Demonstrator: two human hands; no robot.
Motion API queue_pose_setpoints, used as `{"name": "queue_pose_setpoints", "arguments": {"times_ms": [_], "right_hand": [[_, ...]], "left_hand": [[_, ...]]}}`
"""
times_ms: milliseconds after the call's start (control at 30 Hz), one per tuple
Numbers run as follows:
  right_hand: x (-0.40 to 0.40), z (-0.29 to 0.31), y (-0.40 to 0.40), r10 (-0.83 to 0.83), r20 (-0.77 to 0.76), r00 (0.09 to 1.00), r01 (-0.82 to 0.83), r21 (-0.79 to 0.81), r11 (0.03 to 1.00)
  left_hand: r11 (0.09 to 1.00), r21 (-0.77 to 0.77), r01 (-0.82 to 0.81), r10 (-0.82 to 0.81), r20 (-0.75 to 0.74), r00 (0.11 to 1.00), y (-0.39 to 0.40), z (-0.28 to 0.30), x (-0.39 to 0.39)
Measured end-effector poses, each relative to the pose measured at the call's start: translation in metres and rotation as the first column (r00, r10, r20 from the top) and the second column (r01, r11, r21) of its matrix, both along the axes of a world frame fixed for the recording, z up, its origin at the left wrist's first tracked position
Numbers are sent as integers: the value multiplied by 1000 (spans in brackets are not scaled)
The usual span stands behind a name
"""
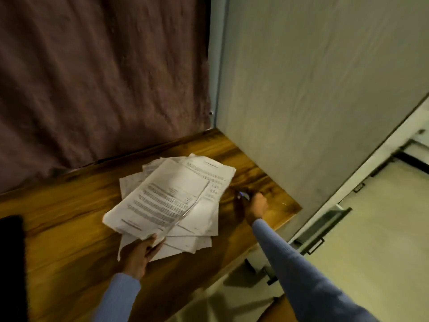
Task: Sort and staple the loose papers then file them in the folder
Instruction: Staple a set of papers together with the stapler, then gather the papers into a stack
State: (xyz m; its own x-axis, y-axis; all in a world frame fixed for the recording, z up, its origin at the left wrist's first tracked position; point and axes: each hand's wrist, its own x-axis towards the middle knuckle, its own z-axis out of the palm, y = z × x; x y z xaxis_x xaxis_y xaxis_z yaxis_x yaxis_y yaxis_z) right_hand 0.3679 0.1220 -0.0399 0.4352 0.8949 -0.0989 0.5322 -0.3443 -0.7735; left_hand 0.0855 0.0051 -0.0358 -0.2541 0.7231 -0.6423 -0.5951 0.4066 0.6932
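Observation:
A loose pile of printed white papers (pixel 199 182) lies fanned out on the wooden table (pixel 69 217). My left hand (pixel 139 254) grips the near edge of a thick bundle of sheets (pixel 162 201) and holds it tilted above the pile. My right hand (pixel 255 205) reaches to the table's right end, its fingers curled over a small dark object with a bluish tip (pixel 243 195), blurred; it may be the stapler. No folder is visible.
A brown curtain (pixel 104 77) hangs behind the table and a grey wall panel (pixel 313 89) stands at its right end. A dark object (pixel 11 263) sits at the table's left edge. Pale floor (pixel 371 252) lies to the right.

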Motion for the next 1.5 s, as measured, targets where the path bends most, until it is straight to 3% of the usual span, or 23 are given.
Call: {"name": "queue_pose_setpoints", "arguments": {"times_ms": [133, 433, 567, 700, 767, 833, 933, 1067, 1167, 1300, 1367, 1500], "right_hand": [[5, -5, 1, 28, 217, 976, -8, -90, 996], [-4, -20, -3, 76, 261, 962, -58, -75, 996], [-34, -13, -8, 176, 355, 918, -200, 30, 979], [-109, 22, -14, 425, 352, 834, -515, 216, 830], [-147, 43, -13, 483, 332, 810, -579, 329, 746], [-175, 64, -5, 531, 288, 797, -604, 409, 684], [-200, 104, 13, 652, 73, 755, -587, 519, 621], [-208, 150, 30, 790, -245, 562, -601, 536, 593], [-210, 167, 32, 813, -408, 415, -633, 512, 580], [-216, 161, 18, 754, -560, 343, -566, 517, 642], [-218, 144, 10, 753, -557, 350, -596, 488, 638], [-217, 112, 1, 761, -520, 387, -683, 393, 615]], "left_hand": [[1000, 28, -12, 13, -12, 1000, 3, -3, 2], [998, 48, -47, 45, 27, 999, 7, -16, -2], [987, 51, -154, 160, -153, 975, 8, -12, 1], [941, 185, -284, 335, -386, 859, 8, 16, -6], [909, 312, -275, 403, -496, 769, 8, 45, -18], [889, 430, -158, 411, -595, 691, 10, 75, -36], [832, 551, 58, 413, -686, 598, 11, 122, -71], [743, 612, 270, 455, -758, 467, 7, 175, -108], [704, 679, 206, 489, -674, 554, 1, 197, -113], [653, 757, 28, 477, -439, 761, -6, 185, -122], [694, 717, -59, 450, -369, 813, -8, 160, -128], [859, 503, -99, 350, -433, 831, -10, 105, -119]]}}
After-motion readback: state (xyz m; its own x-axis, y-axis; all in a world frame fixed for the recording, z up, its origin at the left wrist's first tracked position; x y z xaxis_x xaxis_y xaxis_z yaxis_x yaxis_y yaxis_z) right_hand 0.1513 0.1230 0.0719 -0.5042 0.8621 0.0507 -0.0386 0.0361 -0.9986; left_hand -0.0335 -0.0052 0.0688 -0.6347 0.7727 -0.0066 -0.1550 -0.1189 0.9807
